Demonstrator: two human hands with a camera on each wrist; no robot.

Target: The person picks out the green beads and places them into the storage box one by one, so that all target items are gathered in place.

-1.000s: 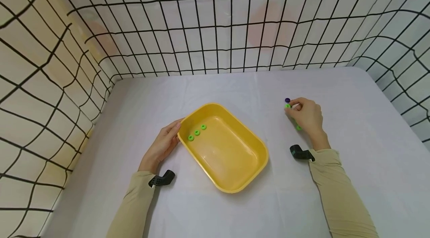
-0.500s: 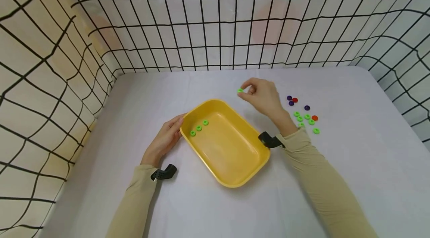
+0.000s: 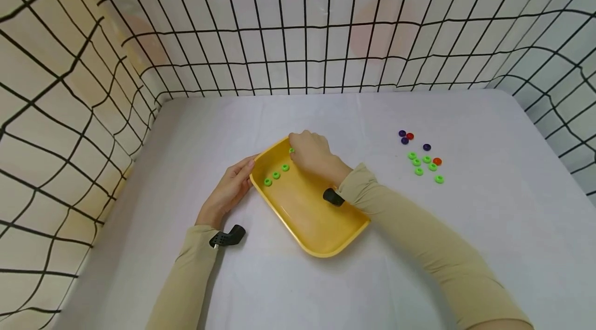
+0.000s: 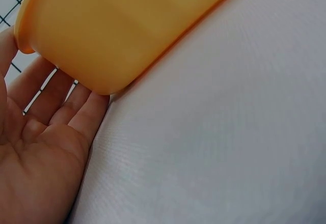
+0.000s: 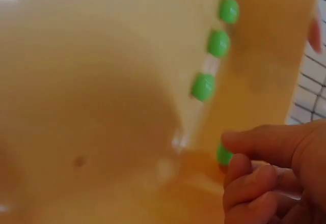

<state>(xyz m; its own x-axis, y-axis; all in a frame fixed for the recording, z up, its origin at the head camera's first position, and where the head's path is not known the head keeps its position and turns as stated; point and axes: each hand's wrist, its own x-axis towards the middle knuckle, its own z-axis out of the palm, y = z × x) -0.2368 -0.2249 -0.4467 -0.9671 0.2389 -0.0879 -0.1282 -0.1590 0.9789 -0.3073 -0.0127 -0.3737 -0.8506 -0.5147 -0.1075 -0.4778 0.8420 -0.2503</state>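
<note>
A yellow plastic tray (image 3: 300,216) lies at an angle on the white cloth. My left hand (image 3: 227,191) grips its left corner, the thumb over the rim and the fingers against the outer wall (image 4: 97,35). Reaching into the far end of the tray, my right hand (image 3: 313,153) pinches a green bead (image 5: 223,154) between thumb and finger, low beside the end wall. Three more green beads (image 3: 277,175) sit in a line on the tray floor along that wall. The right forearm hides part of the tray's right side.
To the right on the cloth lie several loose green beads (image 3: 427,159), with purple beads (image 3: 427,147) and red beads (image 3: 437,161) among and behind them. A black grid net (image 3: 304,27) encloses the table at the back and sides.
My right hand has picked up a green bead from the loose group on the right and carried it left, then down into the tray. The left hand keeps its hold on the tray.
</note>
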